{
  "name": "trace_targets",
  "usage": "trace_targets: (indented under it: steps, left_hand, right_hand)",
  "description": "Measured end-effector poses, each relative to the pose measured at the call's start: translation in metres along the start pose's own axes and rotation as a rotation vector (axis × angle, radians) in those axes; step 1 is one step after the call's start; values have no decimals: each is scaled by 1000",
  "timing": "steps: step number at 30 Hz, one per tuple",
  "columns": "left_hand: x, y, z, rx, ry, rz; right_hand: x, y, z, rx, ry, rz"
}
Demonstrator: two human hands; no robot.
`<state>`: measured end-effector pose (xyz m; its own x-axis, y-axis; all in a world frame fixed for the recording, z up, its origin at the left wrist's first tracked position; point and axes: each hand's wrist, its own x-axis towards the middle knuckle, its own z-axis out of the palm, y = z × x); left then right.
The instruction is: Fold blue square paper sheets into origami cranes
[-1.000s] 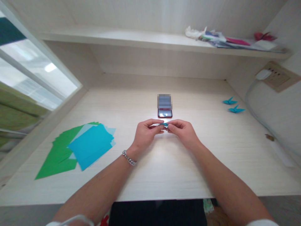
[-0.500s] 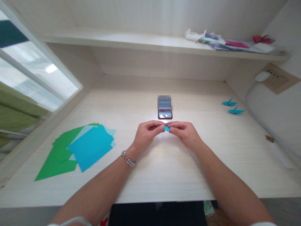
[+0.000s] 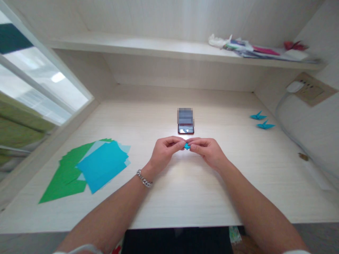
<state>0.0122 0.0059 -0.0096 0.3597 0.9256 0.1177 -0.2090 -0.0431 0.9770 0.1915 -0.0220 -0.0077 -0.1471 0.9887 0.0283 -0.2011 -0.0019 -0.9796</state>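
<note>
Pinching folded blue paper (image 3: pixel 187 146) in the fingertip grip of left hand (image 3: pixel 167 151) and right hand (image 3: pixel 208 150). Held midway between them, on the near side of the phone (image 3: pixel 185 129). Too covered to tell its long axis.

Pale desk (image 3: pixel 148 106) w/ 1 shelf (image 3: pixel 132 46) above; window (image 3: pixel 37 70) on L.
</note>
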Motion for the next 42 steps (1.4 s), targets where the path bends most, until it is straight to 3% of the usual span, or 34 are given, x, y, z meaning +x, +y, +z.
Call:
trace_targets:
  steps: [8, 16, 25, 28, 33, 37, 42]
  left_hand:
    - [0, -3, 1, 53, 47, -31]
    - [0, -1, 5, 51, 57, -57]
    - [1, -1, 6, 147, 142, -15]
    - [1, -3, 5, 110, 127, -38]
    - [0, -5, 5, -14, 89, -48]
    - [0, -5, 5, -31, 78, -52]
    - [0, -3, 5, -100, 20, -120]
  right_hand:
    - [0, 4, 4, -50, 53, 36]
    - [-5, 8, 20, -447, 291, -204]
    - [-14, 0, 33, -457, 227, -338]
    - [-12, 0, 32, -392, 212, -307]
    - [-2, 4, 21, -220, 316, -133]
    - [4, 10, 15, -121, 220, 27]
    - [3, 11, 13, -14, 188, 85]
